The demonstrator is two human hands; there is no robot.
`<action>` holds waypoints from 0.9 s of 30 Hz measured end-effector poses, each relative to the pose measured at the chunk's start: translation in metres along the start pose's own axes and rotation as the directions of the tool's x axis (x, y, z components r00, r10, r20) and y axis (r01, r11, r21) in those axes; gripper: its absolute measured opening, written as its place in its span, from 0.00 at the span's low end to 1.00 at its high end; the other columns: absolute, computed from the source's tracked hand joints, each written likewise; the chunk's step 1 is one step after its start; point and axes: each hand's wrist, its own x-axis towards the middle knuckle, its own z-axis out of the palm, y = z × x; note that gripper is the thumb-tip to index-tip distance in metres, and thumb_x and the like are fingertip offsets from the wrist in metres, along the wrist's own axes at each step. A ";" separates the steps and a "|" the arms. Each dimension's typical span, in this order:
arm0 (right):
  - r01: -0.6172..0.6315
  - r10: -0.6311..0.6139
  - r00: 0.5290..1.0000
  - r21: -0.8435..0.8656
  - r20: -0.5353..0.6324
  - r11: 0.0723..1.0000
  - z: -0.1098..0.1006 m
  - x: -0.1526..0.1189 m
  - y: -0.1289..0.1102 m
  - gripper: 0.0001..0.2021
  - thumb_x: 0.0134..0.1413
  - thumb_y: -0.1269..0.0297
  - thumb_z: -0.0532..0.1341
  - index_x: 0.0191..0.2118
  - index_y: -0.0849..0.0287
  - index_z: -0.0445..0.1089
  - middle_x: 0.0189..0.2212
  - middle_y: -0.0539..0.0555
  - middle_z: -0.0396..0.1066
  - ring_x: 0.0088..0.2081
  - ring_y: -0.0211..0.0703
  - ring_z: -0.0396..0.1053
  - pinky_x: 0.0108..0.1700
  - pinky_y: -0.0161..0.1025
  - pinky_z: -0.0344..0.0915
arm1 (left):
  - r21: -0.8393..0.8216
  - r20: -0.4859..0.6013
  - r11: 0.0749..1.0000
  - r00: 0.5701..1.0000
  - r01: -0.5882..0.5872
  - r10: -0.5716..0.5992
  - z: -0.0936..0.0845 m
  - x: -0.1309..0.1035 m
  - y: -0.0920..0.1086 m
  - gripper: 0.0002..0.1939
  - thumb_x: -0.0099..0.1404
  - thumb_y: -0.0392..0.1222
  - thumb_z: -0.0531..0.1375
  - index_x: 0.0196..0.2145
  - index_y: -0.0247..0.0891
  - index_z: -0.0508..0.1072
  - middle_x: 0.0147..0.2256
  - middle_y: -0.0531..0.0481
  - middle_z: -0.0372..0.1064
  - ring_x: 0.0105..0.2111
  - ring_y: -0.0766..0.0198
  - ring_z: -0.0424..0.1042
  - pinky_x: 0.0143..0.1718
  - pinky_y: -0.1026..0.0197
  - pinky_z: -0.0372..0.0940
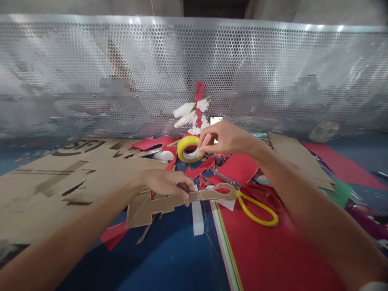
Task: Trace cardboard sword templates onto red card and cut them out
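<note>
My left hand (169,184) is closed on a flat brown cardboard cutout (169,205), its thumb and fingers pinching the narrow strip. A stepped block forms the cutout's left end and a curved hook its right end. My right hand (222,137) pinches the right side of a yellow roll of tape (182,149), above the pile of scraps. A white paper strip (198,220) passes beneath the cutout. Close to the hook lie scissors (257,208) with yellow and red handles. Behind the roll, a red hooked cutout with white paper flowers (199,103) leans against the perforated panel.
Brown cardboard sheets (100,173) are spread at the left, with more cardboard (298,157) at the right. A stack of coloured paper (273,250), red on top, covers the right front of the blue table (145,262). A perforated metal panel (257,72) stands across the back.
</note>
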 end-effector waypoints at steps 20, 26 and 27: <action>-0.042 -0.015 0.623 0.052 0.782 0.998 0.048 0.015 0.038 0.19 0.56 0.61 0.65 0.23 0.58 0.54 0.20 0.41 0.51 0.23 0.31 0.45 0.26 0.38 0.42 | -0.031 -0.107 0.999 0.994 0.008 -0.012 -0.003 0.004 -0.001 0.09 0.66 0.40 0.61 0.43 0.37 0.77 0.38 0.49 0.79 0.39 0.61 0.76 0.40 0.63 0.66; -0.075 -0.012 0.614 0.073 0.789 0.995 0.047 0.015 0.039 0.13 0.55 0.61 0.66 0.25 0.60 0.65 0.21 0.43 0.61 0.23 0.32 0.50 0.27 0.38 0.44 | 0.029 0.028 0.995 0.995 0.096 -0.097 -0.009 -0.009 -0.009 0.07 0.65 0.43 0.62 0.40 0.39 0.75 0.38 0.48 0.79 0.36 0.61 0.76 0.36 0.63 0.67; -0.083 -0.012 0.613 0.079 0.790 0.993 0.048 0.015 0.040 0.12 0.54 0.61 0.66 0.26 0.60 0.66 0.22 0.43 0.62 0.23 0.32 0.50 0.27 0.38 0.44 | 0.047 0.045 0.991 0.991 0.124 -0.126 -0.010 -0.012 -0.010 0.08 0.64 0.43 0.63 0.40 0.39 0.75 0.38 0.48 0.79 0.35 0.61 0.76 0.34 0.63 0.67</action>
